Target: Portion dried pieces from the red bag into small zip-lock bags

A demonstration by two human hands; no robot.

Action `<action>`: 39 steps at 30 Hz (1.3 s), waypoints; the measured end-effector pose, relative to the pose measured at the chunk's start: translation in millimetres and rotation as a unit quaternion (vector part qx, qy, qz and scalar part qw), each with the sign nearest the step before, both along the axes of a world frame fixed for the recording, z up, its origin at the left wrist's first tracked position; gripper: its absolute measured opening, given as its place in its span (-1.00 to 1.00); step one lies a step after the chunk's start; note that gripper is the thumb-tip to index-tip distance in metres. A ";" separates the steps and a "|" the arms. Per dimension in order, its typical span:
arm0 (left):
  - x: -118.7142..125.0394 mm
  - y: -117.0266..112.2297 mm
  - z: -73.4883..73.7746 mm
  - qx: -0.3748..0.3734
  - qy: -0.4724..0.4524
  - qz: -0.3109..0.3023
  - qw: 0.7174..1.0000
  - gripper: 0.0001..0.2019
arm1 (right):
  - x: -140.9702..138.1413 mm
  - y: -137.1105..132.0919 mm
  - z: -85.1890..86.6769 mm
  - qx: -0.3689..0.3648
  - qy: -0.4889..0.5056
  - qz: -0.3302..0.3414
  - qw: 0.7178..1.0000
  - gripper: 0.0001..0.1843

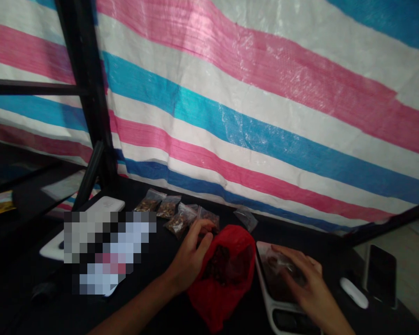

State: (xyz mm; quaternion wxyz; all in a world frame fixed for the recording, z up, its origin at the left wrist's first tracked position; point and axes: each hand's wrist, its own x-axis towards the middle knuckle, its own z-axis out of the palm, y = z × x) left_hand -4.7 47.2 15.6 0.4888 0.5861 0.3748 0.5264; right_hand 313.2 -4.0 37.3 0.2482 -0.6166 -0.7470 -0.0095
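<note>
My left hand is at the left rim of a red plastic bag, its fingers curled against the edge. Dark, loose pieces too dim to name lie inside the bag's open mouth. Over a white-edged digital scale is my right hand, thumb and fingers around a small clear plastic bag on the dark platform. What this small bag contains is hard to make out. Just beyond my left hand stand several small clear zip bags with brown bits in them.
Another clear bag lies flat near the striped sheet. To the right are a white oval case and a phone. A white device and blurred-out papers lie left, beside a black frame post.
</note>
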 end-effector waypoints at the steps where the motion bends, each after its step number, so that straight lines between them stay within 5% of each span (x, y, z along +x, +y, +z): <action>1: 0.5 0.4 -1.4 -0.002 0.003 0.005 1.000 -0.79 | 6.1 -1.3 -1.6 -0.011 -0.002 0.007 1.000 -0.52; 5: 1.2 2.4 -7.7 -0.001 0.014 0.018 1.000 -0.80 | 21.7 -7.2 -9.1 0.022 0.033 0.027 0.999 -0.33; 9: -0.1 4.0 -10.4 0.003 0.026 0.020 0.999 -0.79 | 35.8 -9.0 -14.0 0.100 0.077 0.001 0.992 -0.43; 16: -1.8 5.1 -7.6 0.010 0.034 0.030 0.999 -0.79 | 51.6 -10.2 -14.5 0.124 0.113 -0.010 0.986 -0.51; 39: -2.0 4.2 -3.9 0.035 0.035 0.030 0.998 -0.81 | 34.9 -13.7 -19.6 0.037 0.068 -0.004 0.997 -0.52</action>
